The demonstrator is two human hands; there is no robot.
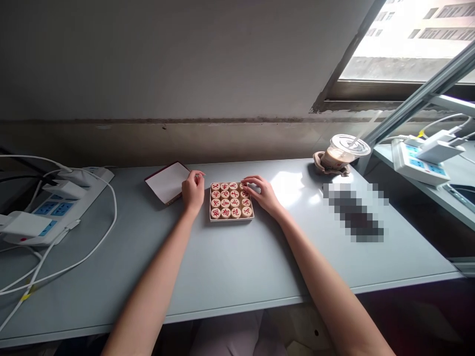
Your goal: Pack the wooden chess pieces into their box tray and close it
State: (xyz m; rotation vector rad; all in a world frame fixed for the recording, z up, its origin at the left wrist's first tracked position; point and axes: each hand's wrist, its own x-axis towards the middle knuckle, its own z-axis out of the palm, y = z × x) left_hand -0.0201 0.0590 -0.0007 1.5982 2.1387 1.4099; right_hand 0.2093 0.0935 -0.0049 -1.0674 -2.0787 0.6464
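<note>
A shallow white box (232,220) sits mid-desk, filled with rows of round wooden xiangqi pieces (225,202) marked with red characters. At its far right corner, the thumb and fingertips of my right hand (261,192) close around a xiangqi piece (242,186), which they partly cover. My left hand (193,191) is left of the box, apart from it, with its fingers curled in; whatever they may hold is hidden. Just behind that hand lies the box lid (167,182), its pale inside facing up and its right edge partly covered.
On the left, a white power strip (59,210) carries chargers and looping white cables (111,217). A lidded drink cup with a straw (343,151) stands in a cardboard holder (332,169) at back right. Nearby is a pixelated dark object (356,212). Another power strip (421,160) lies farther right.
</note>
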